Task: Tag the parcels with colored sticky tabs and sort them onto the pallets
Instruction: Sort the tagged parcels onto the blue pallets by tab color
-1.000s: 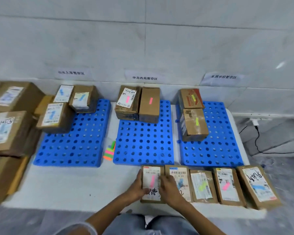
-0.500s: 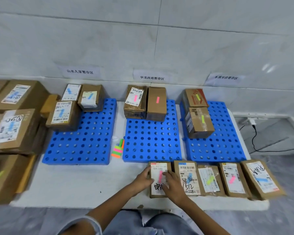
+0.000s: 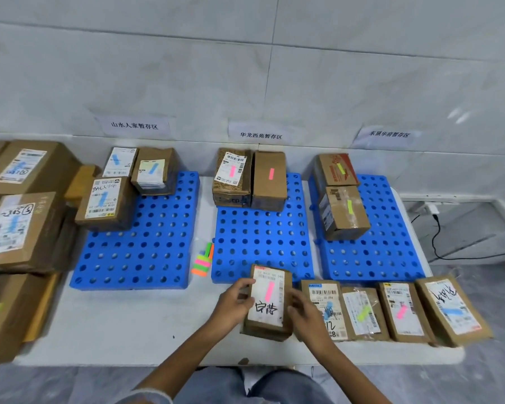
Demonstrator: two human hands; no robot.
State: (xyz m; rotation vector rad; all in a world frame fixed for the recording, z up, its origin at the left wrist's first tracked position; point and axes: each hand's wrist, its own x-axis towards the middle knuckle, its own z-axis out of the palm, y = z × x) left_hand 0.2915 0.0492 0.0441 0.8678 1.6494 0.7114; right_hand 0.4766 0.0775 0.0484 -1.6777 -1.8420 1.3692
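Left hand [image 3: 233, 304] and right hand [image 3: 306, 316] clasp the side edges of a small brown cardboard parcel [image 3: 267, 309] bearing a pink sticky tab [image 3: 269, 290], at the near edge of the middle blue perforated plastic pallet [image 3: 263, 243], left of four tagged parcels [image 3: 403, 312].

The left wall sign [image 3: 134, 125] reads 山水人家暂存区, the middle sign [image 3: 261, 136] 华龙西苑暂存区, the right sign [image 3: 389, 134] 东展华府暂存区.

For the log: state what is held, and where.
Pink-tabbed brown cardboard parcel: left hand grips its left side, right hand its right side.
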